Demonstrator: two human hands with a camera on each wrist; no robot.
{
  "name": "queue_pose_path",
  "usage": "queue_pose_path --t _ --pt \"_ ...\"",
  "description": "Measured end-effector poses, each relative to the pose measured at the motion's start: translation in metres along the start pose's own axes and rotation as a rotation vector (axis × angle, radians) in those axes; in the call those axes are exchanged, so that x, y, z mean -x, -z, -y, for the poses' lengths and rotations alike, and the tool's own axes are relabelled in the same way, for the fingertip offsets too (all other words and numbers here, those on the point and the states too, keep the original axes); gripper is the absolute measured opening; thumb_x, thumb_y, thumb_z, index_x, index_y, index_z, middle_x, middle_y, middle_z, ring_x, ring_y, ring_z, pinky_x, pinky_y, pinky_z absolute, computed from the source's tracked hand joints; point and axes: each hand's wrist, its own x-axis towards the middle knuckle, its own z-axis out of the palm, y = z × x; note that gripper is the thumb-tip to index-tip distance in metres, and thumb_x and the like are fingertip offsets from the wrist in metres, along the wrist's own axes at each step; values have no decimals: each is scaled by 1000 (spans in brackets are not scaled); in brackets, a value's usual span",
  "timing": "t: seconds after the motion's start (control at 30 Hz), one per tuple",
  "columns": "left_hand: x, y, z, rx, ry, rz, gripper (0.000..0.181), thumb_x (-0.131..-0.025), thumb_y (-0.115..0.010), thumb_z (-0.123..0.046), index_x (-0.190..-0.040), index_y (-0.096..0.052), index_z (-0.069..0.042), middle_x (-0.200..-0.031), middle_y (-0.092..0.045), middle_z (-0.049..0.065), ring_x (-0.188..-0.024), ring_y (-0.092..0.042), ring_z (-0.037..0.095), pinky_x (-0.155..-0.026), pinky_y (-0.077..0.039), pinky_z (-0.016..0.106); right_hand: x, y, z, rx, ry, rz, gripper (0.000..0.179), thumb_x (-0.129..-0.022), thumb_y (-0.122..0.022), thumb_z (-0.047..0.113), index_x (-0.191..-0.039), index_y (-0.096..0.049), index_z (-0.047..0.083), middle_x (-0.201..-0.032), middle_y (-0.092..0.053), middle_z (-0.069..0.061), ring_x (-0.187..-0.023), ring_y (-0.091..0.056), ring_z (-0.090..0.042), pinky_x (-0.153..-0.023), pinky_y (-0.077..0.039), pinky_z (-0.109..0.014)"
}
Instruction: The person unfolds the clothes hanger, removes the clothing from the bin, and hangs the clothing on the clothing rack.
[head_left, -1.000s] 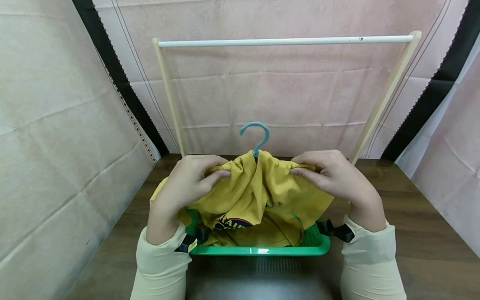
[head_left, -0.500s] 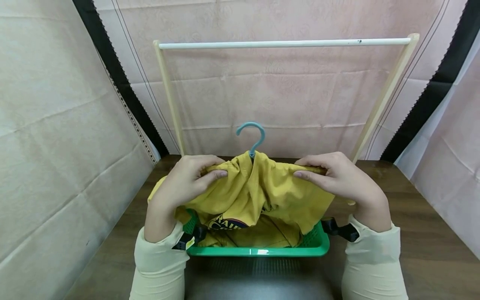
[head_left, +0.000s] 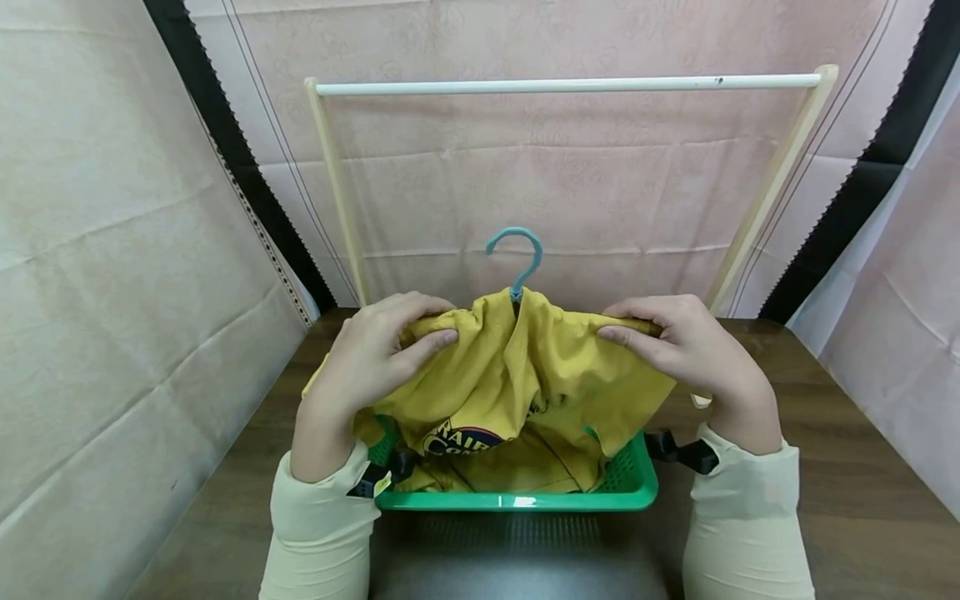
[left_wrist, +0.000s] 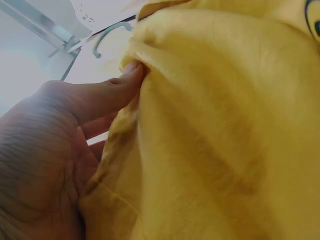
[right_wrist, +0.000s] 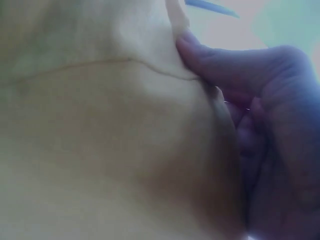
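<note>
- The left hand point(head_left: 371, 367) pinches one shoulder of a yellow shirt point(head_left: 517, 383), thumb pressed against the curled fingers with the cloth bunched between them.
- The left wrist view shows that thumb point(left_wrist: 107, 92) pushing into a fold of the shirt point(left_wrist: 220, 130), with the fabric filling most of the frame.
- The right hand point(head_left: 686, 350) pinches the other shoulder in the same way, fingers curled over the top edge and thumb underneath.
- In the right wrist view the picture is blurred; the right hand point(right_wrist: 260, 125) seems to have its thumb against a seam of the shirt point(right_wrist: 100, 135), but the fingers are hard to make out.
- The shirt sits on a teal hanger point(head_left: 517, 254), whose hook stands up out of the collar between the two hands.
- The shirt is held above a green basket point(head_left: 525, 500), its lower part drooping inside; a dark printed logo shows on the front.
- The basket rests on a dark wooden table point(head_left: 840, 450).
- Behind it stands a clothes rack point(head_left: 570, 83) with a white bar across the top, well above the hook.
</note>
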Motion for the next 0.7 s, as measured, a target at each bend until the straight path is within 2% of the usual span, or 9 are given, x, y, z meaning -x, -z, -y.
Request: queue_pose_path --t 0.17,0.23,0.27,0.4,0.47,0.53,0.6,0.7 --pt "-1 0 -1 33 -24 -12 33 -97 -69 -35 -127 -66 -20 -120 -64 -10 -103 -57 9 -80 -46 34 1 0 -10 24 -13 -26 22 -87 -78 2 -98 -78 20 -89 -73 13 -71 -60 -2 -62 -46 -16" --pt "-1 0 -1 18 -40 -34 35 -97 -70 -32 -128 -65 -18 -121 -64 -8 -106 -57 12 -81 -46 35 1 0 -12 26 -19 -38 21 -87 -78 2 -98 -78 20 -88 -73 12 -70 -60 -2 -62 -45 -16" --pt "-1 0 -1 7 -53 -57 36 -96 -71 -31 -128 -65 -16 -122 -64 -6 -109 -57 13 -85 -46 36 1 0 -13 26 -22 -45 20 -88 -77 3 -97 -78 20 -88 -73 10 -70 -59 -2 -62 -45 -16" --pt "-4 2 -3 -32 -119 -230 34 -93 -75 -24 -124 -68 -13 -122 -66 -1 -118 -56 20 -98 -42 43 2 -1 -17 19 -43 -79 16 -91 -76 7 -97 -78 21 -86 -74 4 -71 -60 -2 -63 -45 -16" --pt "-6 3 -5 -13 -163 -317 31 -92 -76 -20 -121 -70 -11 -120 -67 2 -119 -56 22 -103 -40 45 2 -2 -20 19 -62 -105 13 -92 -75 9 -96 -78 21 -85 -74 1 -71 -60 -3 -63 -45 -16" --pt "-6 3 -7 41 -202 -364 27 -91 -75 -15 -117 -71 -9 -117 -67 3 -116 -57 23 -102 -41 43 2 -3 -25 31 -86 -138 11 -91 -76 10 -95 -79 20 -84 -74 2 -71 -60 -3 -63 -44 -16" --pt "-7 3 -9 104 -231 -367 24 -91 -75 -10 -114 -72 -7 -115 -68 3 -114 -59 22 -102 -43 40 2 -4 -30 43 -112 -176 10 -91 -76 9 -94 -79 18 -84 -74 4 -70 -60 -3 -64 -44 -16" --pt "-8 0 -8 181 -250 -306 24 -90 -75 -4 -113 -72 -7 -113 -70 2 -111 -62 20 -99 -47 36 3 -7 -39 61 -155 -235 7 -91 -76 9 -94 -79 15 -83 -73 5 -68 -60 -3 -62 -43 -16"
